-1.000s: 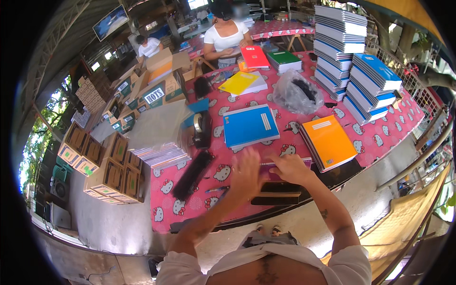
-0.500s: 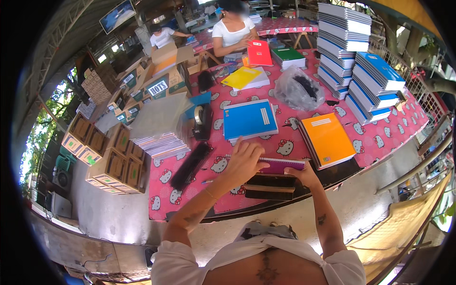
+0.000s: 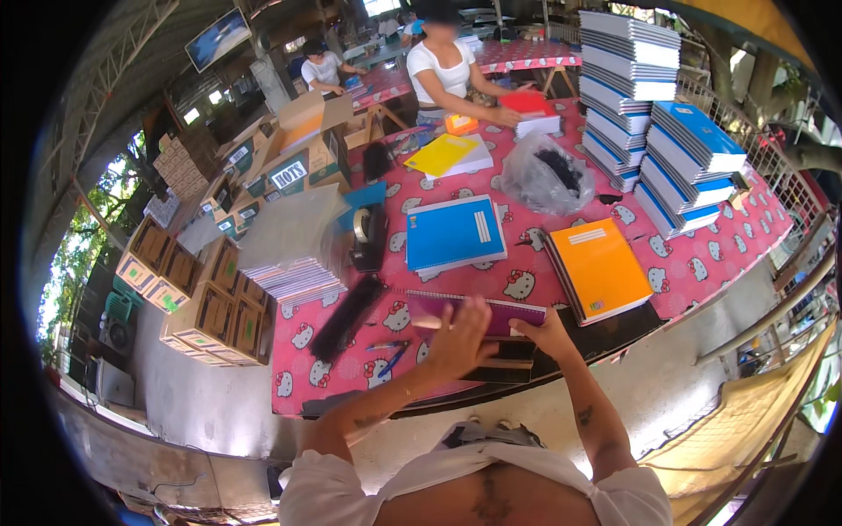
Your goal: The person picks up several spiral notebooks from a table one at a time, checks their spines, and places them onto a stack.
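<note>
My left hand (image 3: pixel 460 337) lies flat on a purple spiral notebook (image 3: pixel 517 314) at the near edge of the pink table (image 3: pixel 702 254). My right hand (image 3: pixel 545 335) grips the same notebook at its near right edge. The notebook rests on a dark block-like thing (image 3: pixel 504 361) at the table edge. An orange notebook stack (image 3: pixel 599 268) lies just right of my hands, a blue notebook stack (image 3: pixel 454 233) behind them.
A bundle of black spiral coils (image 3: pixel 346 317) and pens (image 3: pixel 386 358) lie to the left. A tape dispenser (image 3: pixel 367 230), a clear bag of coils (image 3: pixel 545 175), tall notebook stacks (image 3: pixel 680 158) and cardboard boxes (image 3: pixel 206 307) surround the table. A person (image 3: pixel 443 66) works at the far side.
My hands have stayed on the purple notebook while my head moved, so the table looks closer. The person across now handles a red notebook.
</note>
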Action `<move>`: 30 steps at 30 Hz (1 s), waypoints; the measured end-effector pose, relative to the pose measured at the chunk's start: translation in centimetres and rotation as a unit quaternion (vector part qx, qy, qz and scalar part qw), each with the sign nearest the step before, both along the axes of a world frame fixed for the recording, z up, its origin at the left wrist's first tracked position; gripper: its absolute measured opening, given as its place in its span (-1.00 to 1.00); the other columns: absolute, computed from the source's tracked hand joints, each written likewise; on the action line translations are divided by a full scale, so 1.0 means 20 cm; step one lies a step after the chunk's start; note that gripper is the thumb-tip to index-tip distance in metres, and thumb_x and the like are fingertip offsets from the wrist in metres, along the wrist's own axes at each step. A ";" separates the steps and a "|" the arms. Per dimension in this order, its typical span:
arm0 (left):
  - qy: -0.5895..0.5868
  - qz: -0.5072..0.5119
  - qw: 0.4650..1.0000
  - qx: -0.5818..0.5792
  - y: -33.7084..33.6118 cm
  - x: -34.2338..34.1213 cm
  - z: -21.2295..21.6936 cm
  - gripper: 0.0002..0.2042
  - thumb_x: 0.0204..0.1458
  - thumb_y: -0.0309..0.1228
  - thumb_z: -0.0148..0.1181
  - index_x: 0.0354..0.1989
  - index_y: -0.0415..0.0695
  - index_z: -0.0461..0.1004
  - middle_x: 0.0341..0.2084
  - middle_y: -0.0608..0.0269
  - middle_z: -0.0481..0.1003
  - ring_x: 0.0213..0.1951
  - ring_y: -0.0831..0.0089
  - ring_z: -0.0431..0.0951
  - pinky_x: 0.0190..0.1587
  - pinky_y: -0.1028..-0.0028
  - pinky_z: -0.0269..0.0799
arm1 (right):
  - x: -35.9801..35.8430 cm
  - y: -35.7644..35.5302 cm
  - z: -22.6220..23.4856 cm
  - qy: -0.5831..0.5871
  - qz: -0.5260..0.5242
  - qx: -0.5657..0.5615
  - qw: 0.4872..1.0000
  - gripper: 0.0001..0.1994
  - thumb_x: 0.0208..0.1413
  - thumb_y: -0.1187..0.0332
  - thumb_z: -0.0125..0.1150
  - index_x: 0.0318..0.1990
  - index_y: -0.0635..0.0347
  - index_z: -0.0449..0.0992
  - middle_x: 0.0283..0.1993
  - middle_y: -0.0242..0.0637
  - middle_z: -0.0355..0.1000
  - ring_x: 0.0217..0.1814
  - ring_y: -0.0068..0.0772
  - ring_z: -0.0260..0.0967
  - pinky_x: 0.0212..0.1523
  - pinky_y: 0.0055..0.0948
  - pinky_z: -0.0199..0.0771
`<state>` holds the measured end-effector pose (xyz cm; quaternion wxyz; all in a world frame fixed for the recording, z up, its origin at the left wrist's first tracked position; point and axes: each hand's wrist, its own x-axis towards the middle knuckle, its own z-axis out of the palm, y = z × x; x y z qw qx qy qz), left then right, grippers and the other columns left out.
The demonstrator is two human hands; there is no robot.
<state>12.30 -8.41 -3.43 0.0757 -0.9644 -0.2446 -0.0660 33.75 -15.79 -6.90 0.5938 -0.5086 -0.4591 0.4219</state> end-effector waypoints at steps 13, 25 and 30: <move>-0.130 0.011 0.984 0.125 0.10 0.18 0.03 -0.18 0.16 0.20 -0.05 0.38 -0.28 0.17 0.41 -0.12 0.11 0.46 0.03 0.02 0.41 -0.12 -0.19 | 0.01 -0.01 -0.07 -0.011 0.028 0.000 1.000 -0.80 0.12 0.48 0.35 -0.11 0.33 0.60 -0.29 -0.43 0.57 -0.27 -0.72 0.40 -0.27 -0.57 0.44; -0.173 -0.173 0.969 0.015 -0.03 0.19 -0.02 -0.22 0.21 0.11 -0.05 0.39 -0.32 0.11 0.40 -0.19 0.09 0.46 -0.04 0.00 0.40 -0.17 -0.20 | -0.03 -0.01 -0.06 -0.047 0.012 0.057 0.997 -0.77 0.09 0.57 0.27 -0.07 0.32 0.56 -0.23 -0.39 0.58 -0.19 -0.66 0.42 -0.15 -0.50 0.48; -0.176 -0.110 0.978 0.026 -0.11 0.17 -0.12 -0.20 0.20 0.14 -0.07 0.38 -0.35 0.12 0.40 -0.20 0.08 0.45 -0.05 0.02 0.40 -0.15 -0.19 | -0.06 -0.06 -0.02 -0.062 0.005 -0.012 0.998 -0.78 0.07 0.59 0.23 -0.10 0.32 0.55 -0.21 -0.39 0.57 -0.17 -0.66 0.41 -0.13 -0.49 0.47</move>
